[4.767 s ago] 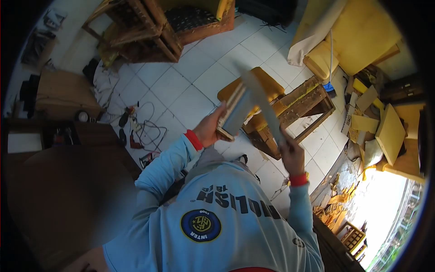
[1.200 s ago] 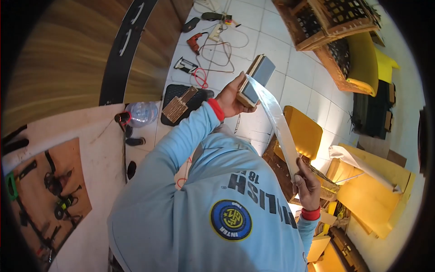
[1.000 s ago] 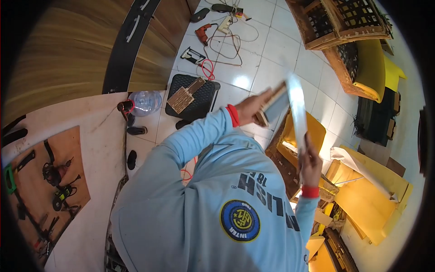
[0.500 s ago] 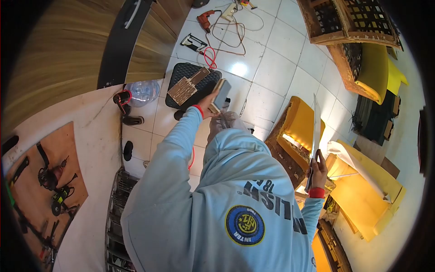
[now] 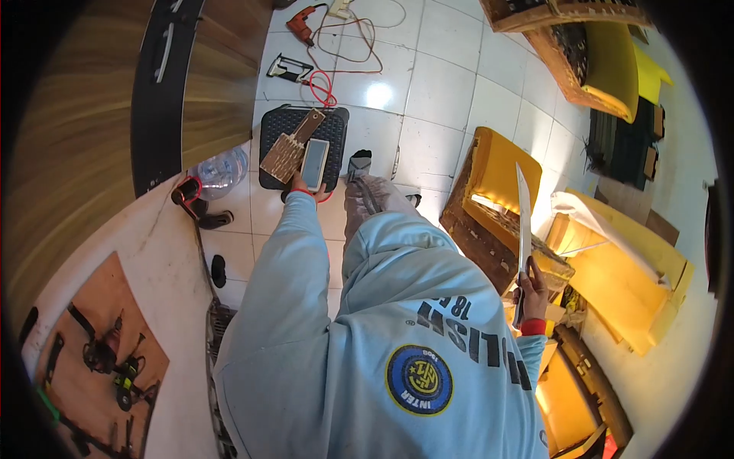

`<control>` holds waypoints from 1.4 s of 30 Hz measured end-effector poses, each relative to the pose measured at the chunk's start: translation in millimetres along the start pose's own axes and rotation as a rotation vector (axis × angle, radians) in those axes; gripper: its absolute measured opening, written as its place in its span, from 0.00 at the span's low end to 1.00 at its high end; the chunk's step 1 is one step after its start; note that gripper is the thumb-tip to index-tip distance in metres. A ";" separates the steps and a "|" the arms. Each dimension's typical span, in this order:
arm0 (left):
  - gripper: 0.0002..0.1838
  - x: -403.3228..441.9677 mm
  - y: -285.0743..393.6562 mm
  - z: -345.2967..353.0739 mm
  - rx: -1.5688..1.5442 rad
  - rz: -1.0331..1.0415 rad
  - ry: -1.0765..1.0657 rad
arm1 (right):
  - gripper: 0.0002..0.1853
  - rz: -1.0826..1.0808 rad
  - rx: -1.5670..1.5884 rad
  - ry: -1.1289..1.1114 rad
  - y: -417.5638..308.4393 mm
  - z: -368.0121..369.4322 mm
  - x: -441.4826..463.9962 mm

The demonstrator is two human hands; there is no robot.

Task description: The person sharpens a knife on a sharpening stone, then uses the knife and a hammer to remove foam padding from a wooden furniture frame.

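My left hand (image 5: 304, 183) grips the near end of a whetstone (image 5: 314, 164), a grey rectangular block with a pale border. The stone is at the black textured stool top (image 5: 334, 120), beside a wooden paddle-shaped board (image 5: 284, 157) with a rough, marked face. Whether the stone rests fully on the stool I cannot tell. Off to the right, my right hand (image 5: 534, 292) is closed round the handle of a long knife (image 5: 524, 214). Its bare blade points up and away from me, in front of the yellow upholstered seat.
On the tiled floor beyond the stool lie a hacksaw-like tool (image 5: 289, 69), an orange drill (image 5: 303, 24) and its cord. A water bottle (image 5: 222, 174) stands left by the cabinet (image 5: 222, 84). Yellow seat pieces (image 5: 501, 164) line the right. A tool board (image 5: 107, 336) is at lower left.
My left hand has lowered the whetstone from above the stool's right side to beside the wooden board. The knife stays in my right hand, and the view has shifted slightly.
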State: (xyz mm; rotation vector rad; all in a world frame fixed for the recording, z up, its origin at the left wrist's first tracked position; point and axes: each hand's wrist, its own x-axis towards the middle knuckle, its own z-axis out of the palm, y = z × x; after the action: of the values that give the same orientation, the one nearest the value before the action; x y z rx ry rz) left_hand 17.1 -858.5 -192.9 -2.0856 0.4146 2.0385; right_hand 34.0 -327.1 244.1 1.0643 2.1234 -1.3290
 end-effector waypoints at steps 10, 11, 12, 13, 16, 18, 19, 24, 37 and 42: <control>0.42 8.2 -17.2 93.4 1.089 0.382 -0.138 | 0.27 -0.307 -0.210 0.267 58.6 21.2 -6.6; 0.46 -100.7 -48.4 131.8 0.872 0.340 -0.425 | 0.26 -0.426 -0.299 0.301 48.4 27.6 -11.0; 0.48 -150.2 -70.7 159.1 0.798 0.259 -0.569 | 0.25 -0.538 -0.393 0.339 37.4 33.9 -17.3; 0.50 -182.3 -90.5 181.7 0.726 0.162 -0.712 | 0.24 -0.524 -0.340 0.375 25.5 40.7 -24.1; 0.52 -259.3 -150.5 231.0 0.721 0.018 -1.065 | 0.22 -0.635 -0.474 0.502 36.5 45.3 -20.0; 0.48 -301.5 -183.3 252.5 0.749 0.009 -1.196 | 0.22 -0.623 -0.567 0.615 41.7 44.1 -21.8; 0.46 -314.9 -199.1 259.2 0.757 0.006 -1.258 | 0.25 -0.549 -0.528 0.608 44.8 42.4 -24.4; 0.33 -342.9 -255.8 282.6 0.864 -0.043 -1.322 | 0.24 -0.612 -0.515 0.781 76.6 26.8 -26.8; 0.26 -376.8 -438.9 303.9 1.256 -0.108 -1.329 | 0.24 -0.411 -0.335 0.884 187.9 -60.7 -21.4; 0.25 -383.3 -502.6 309.1 1.401 -0.147 -1.334 | 0.26 -0.343 -0.322 0.966 223.1 -84.1 -23.8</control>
State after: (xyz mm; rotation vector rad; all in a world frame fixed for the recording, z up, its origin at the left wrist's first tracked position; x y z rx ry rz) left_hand -112.1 -258.9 152.0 0.0975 0.9046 1.6231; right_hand 227.3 -205.5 171.8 1.4076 3.1876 -0.5440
